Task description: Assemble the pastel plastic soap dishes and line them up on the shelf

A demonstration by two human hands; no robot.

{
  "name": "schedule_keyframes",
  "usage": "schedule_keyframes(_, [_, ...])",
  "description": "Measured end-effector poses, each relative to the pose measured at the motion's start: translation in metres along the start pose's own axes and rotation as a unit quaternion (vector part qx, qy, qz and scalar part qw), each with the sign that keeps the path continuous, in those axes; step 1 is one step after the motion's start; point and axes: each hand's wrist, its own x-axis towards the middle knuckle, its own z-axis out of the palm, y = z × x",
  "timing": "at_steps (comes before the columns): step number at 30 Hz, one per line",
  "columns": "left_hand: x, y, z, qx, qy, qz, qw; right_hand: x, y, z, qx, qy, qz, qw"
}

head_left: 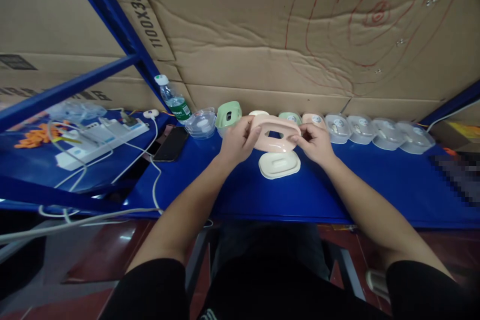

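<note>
A pale pink plastic lid [275, 122] with an oval opening is held up just above the blue table. My left hand [238, 141] grips its left end, thumb on the upper face. On the opposite end, my right hand [317, 142] closes its thumb and fingers on the edge. Below the pink lid lies a cream oval-cornered lid [279, 166] with a raised bar in its middle, flat on the table. Behind my hands, a green lid [229, 110] with an opening sits at the left, and another cream piece [258, 112] is partly hidden.
Several clear lidded containers [362, 130] line the back right. Stacked clear bowls [202, 127], a water bottle [174, 102] and a black phone [171, 144] are at left. White cables run from a power strip [105, 145]. A cardboard wall [243, 25] closes the back.
</note>
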Motion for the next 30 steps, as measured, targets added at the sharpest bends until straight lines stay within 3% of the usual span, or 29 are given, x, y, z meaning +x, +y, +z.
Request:
schedule_keyframes(4, [0.005,0.004,0.002,0.085,-0.095,-0.061,0.99,0.004,0.003,0.0,0.04,-0.03,0.075,0.996])
schedule_keyframes(9, [0.006,0.009,0.003,0.183,-0.25,-0.079,0.948,0.011,0.016,-0.007,0.028,-0.207,0.155,0.966])
schedule_keyframes(15, [0.002,0.019,0.008,0.133,-0.451,-0.063,0.88,0.007,0.025,-0.007,-0.078,-0.336,0.114,0.932])
schedule_keyframes(18, [0.0,0.02,0.013,0.132,-0.499,-0.053,0.855,0.006,0.024,-0.004,-0.128,-0.363,0.106,0.917])
schedule_keyframes(23, [-0.004,0.012,0.021,0.18,-0.459,-0.042,0.869,0.005,0.025,0.0,-0.156,-0.363,0.098,0.914])
schedule_keyframes(30, [0.006,-0.006,0.02,0.237,-0.263,-0.118,0.928,0.004,0.03,0.004,-0.18,-0.371,0.089,0.907])
